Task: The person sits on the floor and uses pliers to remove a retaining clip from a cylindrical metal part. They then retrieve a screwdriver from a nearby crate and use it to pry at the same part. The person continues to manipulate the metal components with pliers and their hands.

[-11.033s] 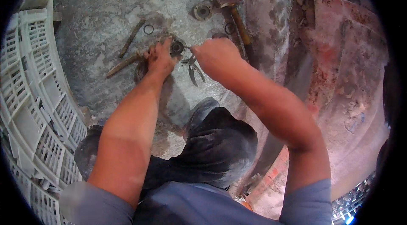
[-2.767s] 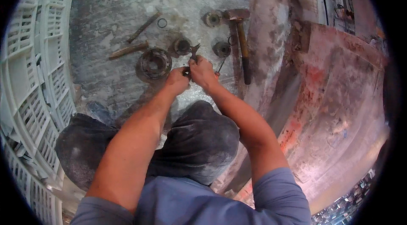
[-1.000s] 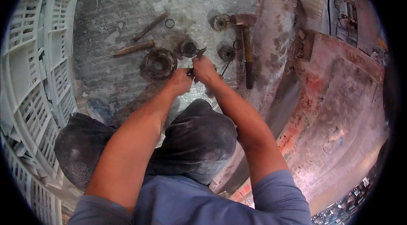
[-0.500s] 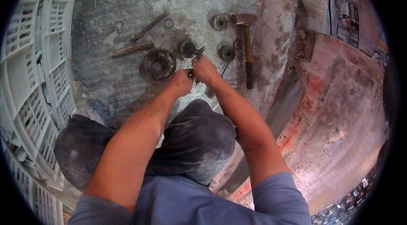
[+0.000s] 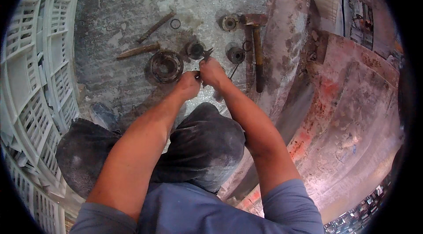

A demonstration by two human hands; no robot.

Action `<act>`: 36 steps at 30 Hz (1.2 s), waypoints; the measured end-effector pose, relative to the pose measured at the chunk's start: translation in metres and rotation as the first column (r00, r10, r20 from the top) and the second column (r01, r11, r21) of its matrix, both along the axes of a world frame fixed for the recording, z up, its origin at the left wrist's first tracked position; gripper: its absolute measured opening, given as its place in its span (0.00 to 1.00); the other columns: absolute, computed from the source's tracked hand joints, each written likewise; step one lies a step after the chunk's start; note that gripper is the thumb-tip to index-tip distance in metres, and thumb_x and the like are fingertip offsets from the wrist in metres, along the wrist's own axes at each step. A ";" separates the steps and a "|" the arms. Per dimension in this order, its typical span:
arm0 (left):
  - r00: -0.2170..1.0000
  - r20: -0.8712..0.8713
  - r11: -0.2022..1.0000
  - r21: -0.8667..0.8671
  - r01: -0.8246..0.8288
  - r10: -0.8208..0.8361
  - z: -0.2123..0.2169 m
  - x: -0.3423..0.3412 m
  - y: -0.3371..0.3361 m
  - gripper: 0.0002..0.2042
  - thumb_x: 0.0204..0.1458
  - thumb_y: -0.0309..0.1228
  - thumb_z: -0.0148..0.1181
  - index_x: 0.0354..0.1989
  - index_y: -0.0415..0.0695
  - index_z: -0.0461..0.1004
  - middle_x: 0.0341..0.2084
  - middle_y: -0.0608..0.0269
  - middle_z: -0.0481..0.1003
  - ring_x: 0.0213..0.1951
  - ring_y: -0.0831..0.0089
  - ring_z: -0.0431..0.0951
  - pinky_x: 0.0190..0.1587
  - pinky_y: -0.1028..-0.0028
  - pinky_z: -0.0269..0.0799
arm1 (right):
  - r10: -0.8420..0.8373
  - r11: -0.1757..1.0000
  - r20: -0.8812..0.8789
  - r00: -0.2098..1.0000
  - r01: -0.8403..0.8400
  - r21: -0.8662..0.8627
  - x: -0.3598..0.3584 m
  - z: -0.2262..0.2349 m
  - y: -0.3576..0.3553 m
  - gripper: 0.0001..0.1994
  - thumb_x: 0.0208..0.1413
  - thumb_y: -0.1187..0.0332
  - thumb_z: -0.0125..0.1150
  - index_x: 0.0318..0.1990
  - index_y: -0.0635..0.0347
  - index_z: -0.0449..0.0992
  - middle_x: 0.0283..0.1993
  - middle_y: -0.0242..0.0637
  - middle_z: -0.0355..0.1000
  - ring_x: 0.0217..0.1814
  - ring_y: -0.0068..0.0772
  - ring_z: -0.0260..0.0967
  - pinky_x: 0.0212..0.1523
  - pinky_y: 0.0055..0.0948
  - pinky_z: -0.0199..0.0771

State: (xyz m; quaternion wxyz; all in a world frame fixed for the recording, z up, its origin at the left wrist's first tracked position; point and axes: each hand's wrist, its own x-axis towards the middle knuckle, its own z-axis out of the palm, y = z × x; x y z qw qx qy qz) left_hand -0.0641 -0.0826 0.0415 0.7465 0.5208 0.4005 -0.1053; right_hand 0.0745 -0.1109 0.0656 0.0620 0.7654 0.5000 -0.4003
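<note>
My right hand (image 5: 212, 73) is closed around a dark metal tool with a forked tip (image 5: 207, 53), which points away from me; its kind is unclear. Right beside it, my left hand (image 5: 188, 85) is closed, its fingertips at a small dark piece (image 5: 198, 75) mostly hidden between the hands. Just beyond the forked tip stands a round metal part (image 5: 195, 50) with a dark hole. A larger greasy ring-shaped housing (image 5: 166, 66) lies to the left of my hands. To their right sits a flanged round part (image 5: 236, 55), with a thin rod-like tool (image 5: 234, 72) near it.
A long-handled hammer (image 5: 258, 53) lies at the right beside another flanged part (image 5: 229, 23). Farther left are a metal bar (image 5: 155, 27), a thin ring (image 5: 175, 24) and a pointed wooden-looking piece (image 5: 138, 51). White plastic crates (image 5: 61, 53) line the left; a large curved slab (image 5: 348, 115) stands right.
Hardly anything differs. My left hand has shifted very slightly near the right one; the parts on the floor stay in place.
</note>
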 end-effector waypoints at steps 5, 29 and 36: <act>0.998 -0.067 1.000 0.027 -0.005 0.007 -0.005 0.000 -0.003 0.12 0.57 0.27 0.50 0.44 0.33 0.76 0.29 0.57 0.78 0.26 0.70 0.77 0.26 0.68 0.77 | 0.095 0.995 -0.008 0.995 -0.095 0.012 0.000 0.003 0.001 0.12 0.54 0.70 0.50 0.34 0.74 0.74 0.36 0.62 0.74 0.40 0.57 0.76 0.40 0.46 0.76; 0.996 -0.091 0.998 0.055 -0.022 0.027 0.000 -0.003 -0.002 0.12 0.55 0.25 0.51 0.43 0.34 0.76 0.29 0.57 0.77 0.26 0.68 0.77 0.27 0.65 0.77 | 0.097 0.995 0.053 0.994 -0.095 -0.035 -0.003 -0.022 -0.005 0.10 0.42 0.69 0.64 0.32 0.66 0.81 0.35 0.55 0.77 0.40 0.55 0.77 0.44 0.44 0.78; 0.996 -0.057 0.997 -0.015 -0.070 0.069 -0.011 -0.004 -0.011 0.13 0.55 0.26 0.53 0.47 0.38 0.77 0.27 0.59 0.77 0.26 0.71 0.76 0.26 0.67 0.74 | 0.451 0.879 -0.025 0.892 -0.449 -0.160 0.006 0.009 0.022 0.10 0.41 0.67 0.65 0.30 0.65 0.82 0.33 0.53 0.78 0.36 0.54 0.77 0.40 0.42 0.79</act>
